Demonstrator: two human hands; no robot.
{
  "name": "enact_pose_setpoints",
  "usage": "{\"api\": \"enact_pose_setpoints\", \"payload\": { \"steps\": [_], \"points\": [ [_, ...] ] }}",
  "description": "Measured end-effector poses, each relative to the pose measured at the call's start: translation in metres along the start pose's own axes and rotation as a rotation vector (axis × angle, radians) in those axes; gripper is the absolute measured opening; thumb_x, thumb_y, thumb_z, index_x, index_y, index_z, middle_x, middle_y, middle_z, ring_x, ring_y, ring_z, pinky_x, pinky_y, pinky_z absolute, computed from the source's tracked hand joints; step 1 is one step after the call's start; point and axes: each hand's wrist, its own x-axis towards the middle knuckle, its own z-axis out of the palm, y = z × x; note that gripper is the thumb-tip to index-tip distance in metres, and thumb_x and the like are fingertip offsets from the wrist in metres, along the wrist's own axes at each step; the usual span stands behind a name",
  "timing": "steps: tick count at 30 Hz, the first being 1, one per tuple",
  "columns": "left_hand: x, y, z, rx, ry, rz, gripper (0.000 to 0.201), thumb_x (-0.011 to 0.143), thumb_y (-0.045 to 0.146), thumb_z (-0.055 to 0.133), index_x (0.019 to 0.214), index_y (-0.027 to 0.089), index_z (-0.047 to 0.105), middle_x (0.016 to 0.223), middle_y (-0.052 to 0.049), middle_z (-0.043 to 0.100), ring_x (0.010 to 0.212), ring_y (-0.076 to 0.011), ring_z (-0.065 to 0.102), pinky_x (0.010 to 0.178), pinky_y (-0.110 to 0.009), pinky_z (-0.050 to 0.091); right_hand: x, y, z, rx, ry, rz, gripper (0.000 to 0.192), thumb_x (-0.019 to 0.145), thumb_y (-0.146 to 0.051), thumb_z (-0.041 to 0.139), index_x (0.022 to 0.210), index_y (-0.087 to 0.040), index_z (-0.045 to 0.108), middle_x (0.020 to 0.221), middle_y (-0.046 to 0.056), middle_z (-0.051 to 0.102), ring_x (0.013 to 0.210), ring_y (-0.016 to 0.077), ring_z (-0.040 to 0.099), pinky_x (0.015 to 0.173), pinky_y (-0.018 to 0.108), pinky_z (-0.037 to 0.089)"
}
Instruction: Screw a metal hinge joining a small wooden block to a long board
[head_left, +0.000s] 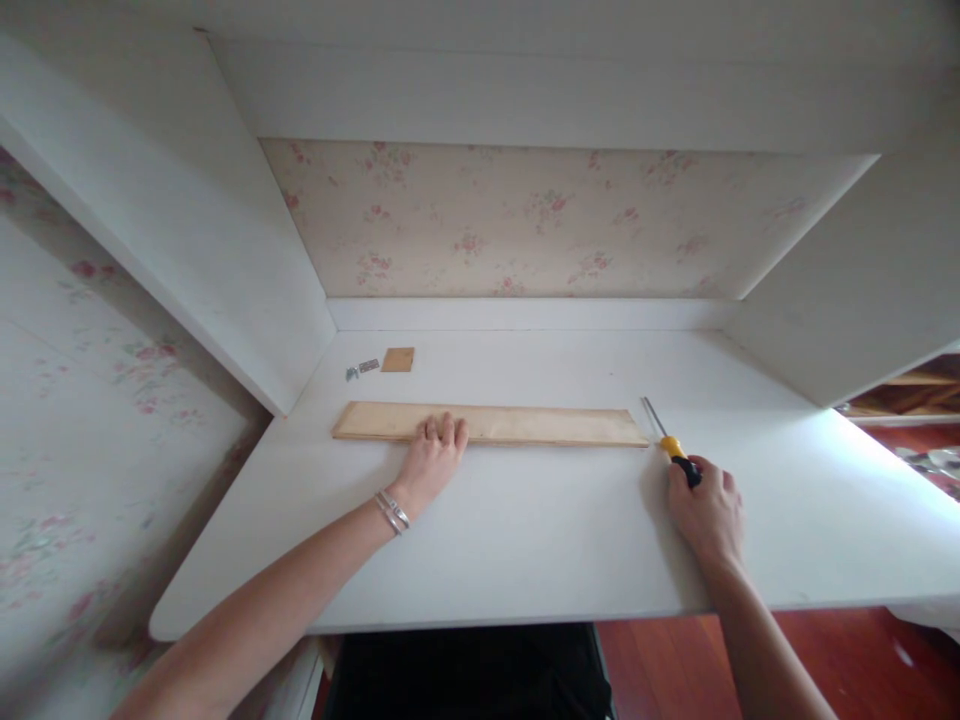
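Both forearms enter from the near edge of the white desk (525,560). Right hand (705,510) is clenched around the black-and-yellow handle of a screwdriver (671,445); its metal shaft points far-left and lies low over the desk, the tip just beside the right end of the wooden strip (510,425). Left hand (433,455) rests palm-down, fingers draped over the strip's near edge left of centre, pressing rather than gripping; a bracelet (391,510) sits at the wrist. The strip lies flat, running left to right across the middle of the desk.

Beyond the strip's left end lie a small wooden square (397,359), a small metal plate (368,366) and some small fasteners (351,374), close together.

Risk: the strip is held near one end only, so a push from the tool at the right end could pivot or slide it. The tip could also skid and mark the desk.
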Motion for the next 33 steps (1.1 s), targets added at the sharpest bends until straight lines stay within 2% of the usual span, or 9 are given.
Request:
{"api": "enact_pose_setpoints", "payload": {
  "steps": [4, 10, 15, 18, 21, 24, 27, 30, 33],
  "points": [
    [0.000, 0.007, 0.004, -0.061, -0.041, -0.022, 0.047, 0.086, 0.006, 0.039, 0.132, 0.012, 0.042, 0.132, -0.025, 0.043, 0.115, -0.0326, 0.049, 0.086, -0.045, 0.043, 0.001, -0.001, 0.000, -0.010, 0.001, -0.006, 0.050, 0.084, -0.049, 0.038, 0.120, -0.018, 0.052, 0.107, 0.013, 0.054, 0.099, 0.0296, 0.050, 0.084, 0.041, 0.037],
    [0.010, 0.014, 0.008, -0.031, -0.033, -0.058, 0.046, 0.086, 0.005, 0.034, 0.131, 0.012, 0.043, 0.131, -0.024, 0.044, 0.112, -0.0329, 0.050, 0.081, -0.044, 0.047, 0.001, -0.002, -0.001, -0.013, -0.004, 0.009, 0.048, 0.084, -0.048, 0.037, 0.120, -0.019, 0.053, 0.109, 0.013, 0.054, 0.101, 0.0294, 0.050, 0.085, 0.041, 0.038],
    [0.020, 0.004, 0.001, -0.126, -0.045, -0.068, 0.037, 0.094, 0.023, 0.029, 0.124, 0.014, 0.048, 0.125, -0.020, 0.051, 0.103, -0.0284, 0.056, 0.072, -0.035, 0.048, 0.000, 0.000, 0.001, 0.004, 0.011, 0.004, 0.050, 0.083, -0.050, 0.039, 0.120, -0.019, 0.053, 0.109, 0.014, 0.054, 0.101, 0.0308, 0.050, 0.085, 0.043, 0.038],
    [0.030, -0.021, -0.008, -0.250, -0.080, -0.110, 0.039, 0.095, 0.036, 0.025, 0.120, 0.020, 0.051, 0.111, -0.012, 0.060, 0.086, -0.0221, 0.062, 0.068, -0.032, 0.047, 0.001, 0.001, 0.001, 0.027, 0.025, -0.005, 0.051, 0.082, -0.051, 0.041, 0.119, -0.017, 0.053, 0.109, 0.015, 0.054, 0.100, 0.0313, 0.050, 0.085, 0.044, 0.038],
    [0.050, -0.063, -0.011, -0.270, -0.069, -0.194, 0.040, 0.094, 0.038, 0.022, 0.113, 0.023, 0.055, 0.108, -0.008, 0.061, 0.089, -0.0222, 0.061, 0.075, -0.033, 0.045, 0.002, 0.002, 0.001, 0.052, 0.041, -0.003, 0.053, 0.082, -0.052, 0.041, 0.119, -0.016, 0.054, 0.111, 0.015, 0.053, 0.101, 0.0315, 0.049, 0.086, 0.045, 0.038],
    [0.074, -0.111, -0.002, -0.243, -0.133, -0.272, 0.036, 0.091, 0.036, 0.031, 0.113, 0.022, 0.056, 0.118, -0.009, 0.057, 0.100, -0.0241, 0.057, 0.082, -0.034, 0.044, 0.004, 0.002, 0.002, 0.083, 0.058, 0.017, 0.054, 0.082, -0.053, 0.041, 0.118, -0.015, 0.054, 0.109, 0.015, 0.053, 0.099, 0.0304, 0.049, 0.086, 0.044, 0.037],
    [0.094, -0.146, 0.014, -0.257, -0.255, -0.452, 0.044, 0.085, 0.046, 0.039, 0.118, 0.020, 0.054, 0.118, -0.012, 0.057, 0.101, -0.0276, 0.057, 0.082, -0.037, 0.044, 0.006, 0.003, 0.002, 0.109, 0.057, 0.020, 0.054, 0.082, -0.053, 0.040, 0.117, -0.015, 0.055, 0.105, 0.015, 0.053, 0.095, 0.0288, 0.050, 0.086, 0.043, 0.037],
    [0.107, -0.157, 0.032, -0.314, -0.332, -0.657, 0.064, 0.077, 0.062, 0.043, 0.120, 0.016, 0.051, 0.115, -0.017, 0.058, 0.100, -0.0314, 0.057, 0.079, -0.038, 0.044, 0.006, 0.002, 0.001, 0.124, 0.042, 0.037, 0.055, 0.082, -0.054, 0.040, 0.117, -0.014, 0.055, 0.105, 0.015, 0.052, 0.089, 0.0268, 0.051, 0.083, 0.041, 0.038],
    [0.115, -0.149, 0.047, -0.308, -0.296, -0.793, 0.071, 0.071, 0.066, 0.048, 0.118, 0.013, 0.050, 0.114, -0.020, 0.058, 0.103, -0.0330, 0.056, 0.080, -0.039, 0.043, 0.006, 0.000, -0.001, 0.136, 0.026, 0.052, 0.056, 0.082, -0.055, 0.040, 0.118, -0.015, 0.054, 0.108, 0.015, 0.051, 0.083, 0.0246, 0.052, 0.081, 0.039, 0.039]
  ]
}}
